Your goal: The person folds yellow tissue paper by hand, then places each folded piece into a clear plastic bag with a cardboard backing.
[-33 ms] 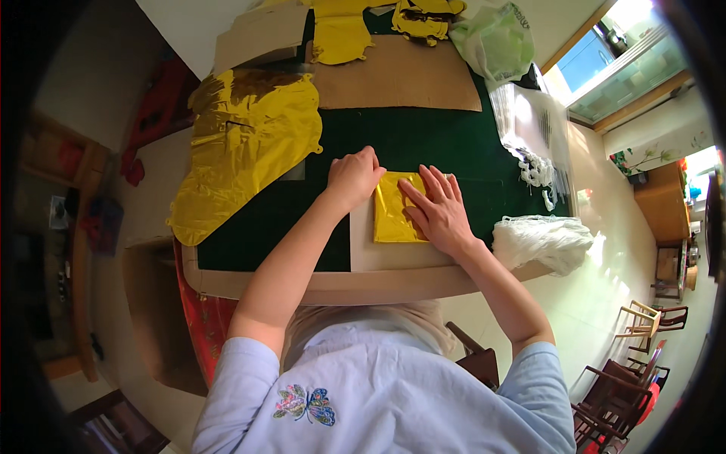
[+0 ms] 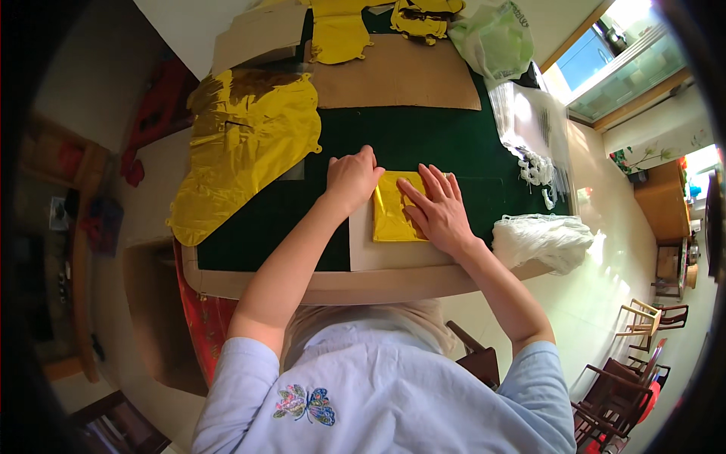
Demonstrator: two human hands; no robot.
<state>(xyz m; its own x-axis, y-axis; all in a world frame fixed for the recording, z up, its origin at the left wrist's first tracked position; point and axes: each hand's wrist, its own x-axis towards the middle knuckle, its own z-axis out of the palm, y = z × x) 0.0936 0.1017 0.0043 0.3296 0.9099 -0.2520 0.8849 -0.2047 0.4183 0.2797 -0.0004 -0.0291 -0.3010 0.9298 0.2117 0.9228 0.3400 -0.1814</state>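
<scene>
A folded packet of shiny yellow foil lies on a pale board near the front edge of the table. My right hand rests flat on the packet's right part with its fingers spread. At the packet's upper left corner is my left hand, its fingers curled closed; what they pinch, if anything, is hidden. To the left of that hand, a large flat yellow foil balloon with small tabs along its edge is spread out.
Brown cardboard and more yellow foil balloons lie at the back of the green tabletop. On the right are a pale green plastic bag, clear plastic sleeves and a bundle of white string.
</scene>
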